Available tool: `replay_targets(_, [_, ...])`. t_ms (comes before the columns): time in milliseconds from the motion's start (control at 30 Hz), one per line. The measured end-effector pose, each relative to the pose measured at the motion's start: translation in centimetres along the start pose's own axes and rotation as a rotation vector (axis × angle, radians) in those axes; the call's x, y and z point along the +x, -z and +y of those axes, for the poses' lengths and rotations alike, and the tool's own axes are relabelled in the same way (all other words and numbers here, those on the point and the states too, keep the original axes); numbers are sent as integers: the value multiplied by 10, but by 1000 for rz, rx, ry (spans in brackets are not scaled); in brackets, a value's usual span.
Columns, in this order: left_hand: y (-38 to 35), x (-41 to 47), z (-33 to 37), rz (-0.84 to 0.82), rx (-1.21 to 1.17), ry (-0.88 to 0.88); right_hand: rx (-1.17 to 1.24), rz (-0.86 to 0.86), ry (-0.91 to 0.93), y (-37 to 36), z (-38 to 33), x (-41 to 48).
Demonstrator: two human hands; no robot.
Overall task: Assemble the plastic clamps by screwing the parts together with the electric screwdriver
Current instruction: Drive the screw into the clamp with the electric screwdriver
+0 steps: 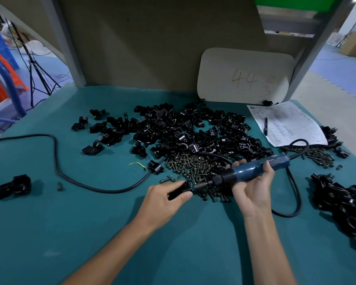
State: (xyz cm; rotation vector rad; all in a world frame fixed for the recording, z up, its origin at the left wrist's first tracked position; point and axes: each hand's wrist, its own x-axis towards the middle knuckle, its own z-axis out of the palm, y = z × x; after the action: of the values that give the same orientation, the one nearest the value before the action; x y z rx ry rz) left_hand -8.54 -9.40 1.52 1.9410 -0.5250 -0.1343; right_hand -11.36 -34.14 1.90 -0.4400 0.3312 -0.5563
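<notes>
The teal-green mat of the work table (49, 223) spreads under everything. Across its middle lies the wide heap of loose black plastic clamp parts (193, 128). Behind the heap a cream board with rounded corners (245, 75), marked "44" by hand, leans upright against the back panel. To my right a printed paper form (290, 128) lies flat with a black pen (266, 125) on it. At the right edge sits a darker mound of black clamps (341, 204). A black power cable (58, 161) loops over the left of the mat and runs in towards the heap.

Just beyond my hands is a pile of dark metal screws (195, 163); a second, smaller scatter of screws (319, 154) lies below the form.

My right hand (253, 192) is wrapped round the barrel of the blue and black electric screwdriver (251, 171), fingers curled over the far side and thumb across the top. The tool lies nearly level, its bit pointing left. My left hand (162, 198) grips a small black clamp piece (179, 189), fingers curled over it and thumb pressed on the near side, low over the mat at the near edge of the screw pile. The bit's tip meets that piece.

Far left, one black clamp (12, 187) sits alone, with a single screw (59, 186) near it.
</notes>
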Motion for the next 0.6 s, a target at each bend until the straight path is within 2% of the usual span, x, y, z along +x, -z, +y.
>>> replay_targets(167, [-4, -5, 1, -60, 157, -164, 67, -48, -55, -10, -10, -14])
replay_targets(367, [-4, -7, 5, -52, 99, -172, 131, -134, -83, -13, -11, -20])
replay_targets(600, [-6, -10, 6, 24, 291, -228, 32, -18, -97, -12, -7, -16])
